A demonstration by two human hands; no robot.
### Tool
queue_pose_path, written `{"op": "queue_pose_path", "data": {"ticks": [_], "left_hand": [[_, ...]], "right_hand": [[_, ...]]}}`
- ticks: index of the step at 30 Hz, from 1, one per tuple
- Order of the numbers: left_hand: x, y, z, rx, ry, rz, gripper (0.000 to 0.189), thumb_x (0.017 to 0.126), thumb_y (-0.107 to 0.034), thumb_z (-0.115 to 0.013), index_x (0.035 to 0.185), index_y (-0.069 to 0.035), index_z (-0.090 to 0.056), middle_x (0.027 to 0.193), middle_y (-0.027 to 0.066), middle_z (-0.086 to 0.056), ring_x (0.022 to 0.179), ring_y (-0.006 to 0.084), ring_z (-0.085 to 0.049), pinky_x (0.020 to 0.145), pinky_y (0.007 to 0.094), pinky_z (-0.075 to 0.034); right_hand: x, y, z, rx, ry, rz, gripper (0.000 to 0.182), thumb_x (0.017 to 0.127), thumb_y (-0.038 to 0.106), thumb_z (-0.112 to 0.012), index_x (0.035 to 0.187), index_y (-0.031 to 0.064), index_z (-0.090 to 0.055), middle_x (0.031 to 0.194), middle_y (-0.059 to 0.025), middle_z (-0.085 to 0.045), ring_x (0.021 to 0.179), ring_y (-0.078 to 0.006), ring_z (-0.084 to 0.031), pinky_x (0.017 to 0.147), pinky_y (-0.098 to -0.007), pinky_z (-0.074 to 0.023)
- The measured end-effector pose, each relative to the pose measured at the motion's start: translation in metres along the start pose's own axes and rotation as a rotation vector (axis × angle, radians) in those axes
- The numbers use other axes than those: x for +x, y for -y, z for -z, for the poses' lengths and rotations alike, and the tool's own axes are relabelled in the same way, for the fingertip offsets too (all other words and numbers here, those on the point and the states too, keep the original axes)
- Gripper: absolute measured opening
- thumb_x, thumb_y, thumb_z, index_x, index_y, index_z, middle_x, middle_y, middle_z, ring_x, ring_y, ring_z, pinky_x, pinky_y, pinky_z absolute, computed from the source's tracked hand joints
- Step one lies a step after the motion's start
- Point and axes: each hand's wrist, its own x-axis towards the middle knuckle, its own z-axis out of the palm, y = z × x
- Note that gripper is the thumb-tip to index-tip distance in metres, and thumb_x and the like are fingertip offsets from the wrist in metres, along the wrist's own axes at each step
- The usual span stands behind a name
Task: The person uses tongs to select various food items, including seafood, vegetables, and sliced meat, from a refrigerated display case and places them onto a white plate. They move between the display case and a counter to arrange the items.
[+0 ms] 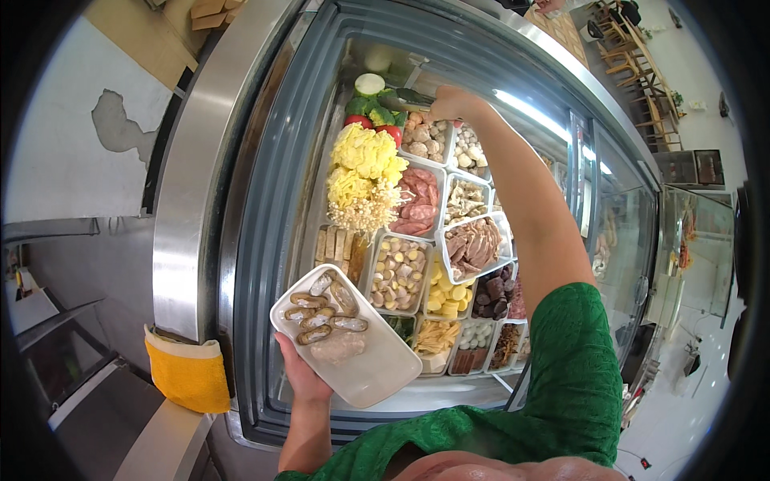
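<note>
My left hand [304,370] grips the near-left edge of a white rectangular tray [385,367]. Several razor clams or similar long shellfish [316,315] and a pale lump of minced meat or paste [338,347] lie at one end of it. My right hand [454,105] reaches to the far part of the display fridge, beside a dark green vegetable [415,96] and above a container of meatballs [425,139]; its fingers are partly hidden, so its hold is unclear. Below the forearm, a container of sliced meat [475,245] sits tilted on other containers.
Inside the fridge are yellow cabbage [367,150], enoki mushrooms [364,207], sliced sausage [418,201], broccoli [380,115] and containers of cut food [398,273]. A steel edge [180,240] runs along the left, with a yellow cloth [186,373] over a rail. Sliding glass [619,240] stands right.
</note>
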Motion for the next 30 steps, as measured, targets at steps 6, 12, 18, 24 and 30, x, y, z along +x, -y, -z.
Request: {"op": "queue_pose_path", "data": {"ticks": [6,12,18,24,30], "left_hand": [[0.000,0.000,-0.001,-0.011,-0.020,-0.006,0.070,0.095,-0.060,-0.027,0.143,-0.009,-0.030,0.140,0.0107,-0.041,0.126,0.0302,-0.044,0.105,0.0449,-0.037],[0.001,0.002,0.000,0.015,0.024,0.030,0.070,0.095,-0.060,-0.027,0.143,-0.009,-0.031,0.140,0.0106,-0.041,0.126,0.0302,-0.043,0.106,0.0450,-0.036],[0.000,0.003,0.004,0.043,-0.043,0.063,0.072,0.094,-0.062,-0.029,0.142,-0.009,-0.032,0.140,0.0110,-0.042,0.126,0.0303,-0.043,0.106,0.0449,-0.036],[-0.001,0.004,0.005,0.014,-0.023,0.079,0.073,0.093,-0.063,-0.029,0.143,-0.009,-0.031,0.141,0.0116,-0.041,0.126,0.0308,-0.044,0.106,0.0452,-0.036],[-0.002,0.003,0.008,0.032,-0.002,0.073,0.075,0.093,-0.064,-0.024,0.144,-0.009,-0.027,0.142,0.0132,-0.038,0.128,0.0318,-0.042,0.105,0.0462,-0.036]], "right_hand": [[-0.005,0.000,0.004,-0.035,0.070,0.018,0.041,0.073,0.033,-0.071,0.090,-0.0033,-0.063,0.079,-0.0144,-0.063,0.070,-0.0237,-0.062,0.060,-0.0376,-0.0490],[0.014,0.006,0.010,0.096,0.028,-0.032,0.048,0.072,0.031,-0.069,0.112,0.0046,-0.063,0.110,-0.0135,-0.061,0.091,-0.0240,-0.062,0.069,-0.0367,-0.0530],[0.040,0.058,-0.001,-0.178,0.005,-0.038,0.047,0.073,0.029,-0.063,0.114,0.0076,-0.064,0.118,-0.0121,-0.062,0.108,-0.0270,-0.061,0.079,-0.0382,-0.0518],[0.054,0.094,-0.020,-0.349,-0.120,-0.041,0.045,0.075,0.026,-0.059,0.117,0.0114,-0.063,0.117,-0.0076,-0.064,0.108,-0.0250,-0.062,0.083,-0.0386,-0.0516],[0.036,0.090,0.001,-0.220,-0.076,0.013,0.041,0.075,0.024,-0.064,0.111,0.0043,-0.064,0.111,-0.0097,-0.065,0.096,-0.0249,-0.064,0.073,-0.0365,-0.0539]]}}
